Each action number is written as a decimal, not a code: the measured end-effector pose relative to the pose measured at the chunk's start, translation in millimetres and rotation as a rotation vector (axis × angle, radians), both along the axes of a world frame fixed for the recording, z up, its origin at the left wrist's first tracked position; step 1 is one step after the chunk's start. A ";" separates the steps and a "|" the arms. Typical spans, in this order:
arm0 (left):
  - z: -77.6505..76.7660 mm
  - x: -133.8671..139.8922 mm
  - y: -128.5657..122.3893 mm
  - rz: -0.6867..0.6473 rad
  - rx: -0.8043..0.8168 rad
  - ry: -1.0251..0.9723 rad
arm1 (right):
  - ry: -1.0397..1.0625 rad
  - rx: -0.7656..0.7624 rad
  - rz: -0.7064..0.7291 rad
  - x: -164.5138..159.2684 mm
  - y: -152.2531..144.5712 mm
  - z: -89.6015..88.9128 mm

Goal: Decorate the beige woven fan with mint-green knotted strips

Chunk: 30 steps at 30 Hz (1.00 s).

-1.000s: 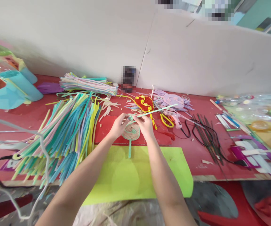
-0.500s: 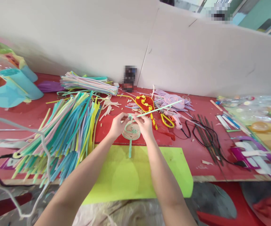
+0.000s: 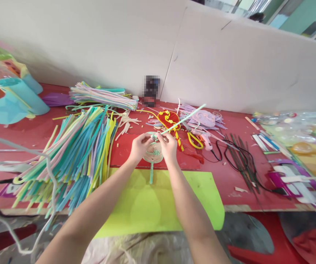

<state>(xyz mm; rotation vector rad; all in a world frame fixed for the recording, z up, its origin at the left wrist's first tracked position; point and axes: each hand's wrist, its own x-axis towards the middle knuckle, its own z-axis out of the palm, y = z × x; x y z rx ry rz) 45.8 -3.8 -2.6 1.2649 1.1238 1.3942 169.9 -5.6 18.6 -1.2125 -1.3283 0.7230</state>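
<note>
My left hand (image 3: 140,147) is closed in a pinch on the curled end of a pale mint-green pipe cleaner. My right hand (image 3: 169,146) pinches the same pipe cleaner (image 3: 188,118) close beside it, and its straight free length sticks out up and to the right. Below my fingertips lies a small round woven fan (image 3: 154,157) in beige and mint, its green handle (image 3: 151,174) pointing toward me. The fan rests on a red board (image 3: 125,156), its handle over a yellow-green sheet (image 3: 136,205). My fingers partly hide the fan's top and the curled end.
To the left lies a big heap of coloured pipe cleaners (image 3: 75,157). Behind my hands are a red-and-yellow fan (image 3: 168,120), a lilac one (image 3: 205,118), yellow-handled scissors (image 3: 195,141) and a pink glue gun (image 3: 206,142). A black cord (image 3: 253,165) loops over dark sticks at right.
The free end of the pipe cleaner has swung upward and slightly left, so it stands steeper. My left hand has shifted slightly right, while the fan below stays in place.
</note>
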 end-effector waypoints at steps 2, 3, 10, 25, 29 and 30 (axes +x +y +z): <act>0.6 1.5 -1.5 0.024 -0.026 -0.037 | 0.019 0.024 -0.011 -3.2 -1.4 -0.3; 1.0 2.0 -2.2 0.030 -0.035 -0.051 | 0.038 0.031 -0.013 -4.7 -1.9 -0.7; 2.4 3.6 -5.0 0.065 -0.090 -0.128 | 0.094 0.026 -0.018 -12.1 -2.5 -5.0; 8.8 -5.0 -2.7 0.023 -0.039 0.112 | 0.061 0.047 -0.020 -0.6 2.2 -6.2; 5.0 -6.0 -1.5 -0.002 -0.008 0.163 | 0.041 -0.005 0.009 5.6 5.9 -11.0; 3.2 -6.6 -0.8 -0.008 0.004 0.188 | 0.027 -0.008 0.016 6.9 6.5 -11.6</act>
